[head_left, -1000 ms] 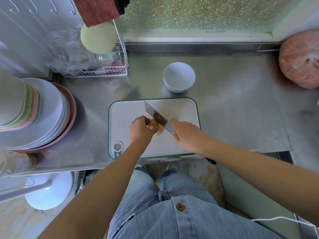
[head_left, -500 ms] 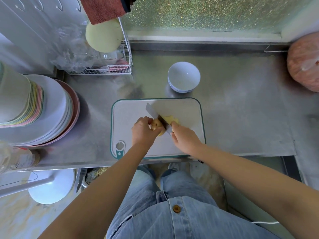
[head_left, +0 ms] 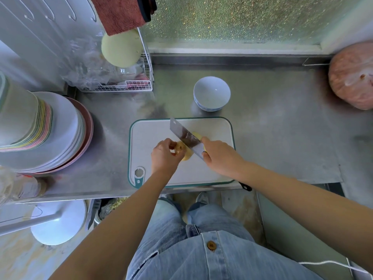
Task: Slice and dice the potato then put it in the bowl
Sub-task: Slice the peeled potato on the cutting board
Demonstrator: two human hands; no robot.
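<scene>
A steel counter [head_left: 272, 138] fills the view, running back to a speckled frosted window [head_left: 242, 21]. On its left end sits a tall stack of plates [head_left: 60, 134], white ones over a pink one, with a pile of pastel-rimmed dishes beside it. At the far right edge lies a round pinkish bundle [head_left: 353, 77] wrapped in plastic. A white wire rack [head_left: 129, 85] stuffed with clear plastic stands in the far left corner, and a dark red towel [head_left: 121, 13] hangs above it.

A white cutting board [head_left: 157, 128] with a green rim lies at the near edge of the counter, in front of the person. Just beyond its far edge, apart from it, a white bowl [head_left: 212, 93] stands upright with nothing visible inside.

The right hand [head_left: 220, 156] is wrapped round the handle of a cleaver-style knife [head_left: 185, 136], forefinger reaching up by the blade; the black handle end sticks out past the wrist. The blade slants from near right to far left across the middle of the board. Whether its edge is in the potato cannot be told.

The left hand [head_left: 164, 156] has its fingers curled, pinching the potato [head_left: 186, 153] against the board on the left side of the blade. A pale yellow cut slice [head_left: 197, 135] shows on the far side of the blade, next to the right forefinger.
</scene>
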